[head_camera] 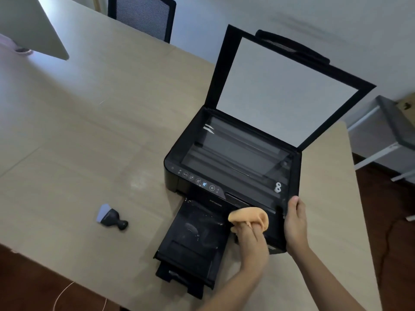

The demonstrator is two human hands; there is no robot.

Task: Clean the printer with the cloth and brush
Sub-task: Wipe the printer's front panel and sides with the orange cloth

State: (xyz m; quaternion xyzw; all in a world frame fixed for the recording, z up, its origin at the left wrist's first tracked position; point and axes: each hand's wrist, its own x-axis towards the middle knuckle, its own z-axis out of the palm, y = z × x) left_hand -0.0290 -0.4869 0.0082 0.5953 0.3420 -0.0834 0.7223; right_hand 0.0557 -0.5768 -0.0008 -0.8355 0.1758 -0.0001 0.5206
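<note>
A black printer (233, 153) stands on the wooden table with its scanner lid (285, 90) raised and the glass exposed. Its dusty paper tray (193, 241) is pulled out toward me. My left hand (251, 241) grips a bunched orange cloth (249, 217) and presses it against the printer's front, just right of the tray. My right hand (294, 221) clasps the printer's front right corner, thumb on top. A small brush (112, 217) with a black handle and pale bristles lies on the table to the left of the tray, apart from both hands.
The table (89, 131) ends just right of the printer and along my side. A monitor's back (33, 25) stands at the far left, a mesh office chair (143, 14) behind the table, and a metal rack (386, 140) on the floor at right.
</note>
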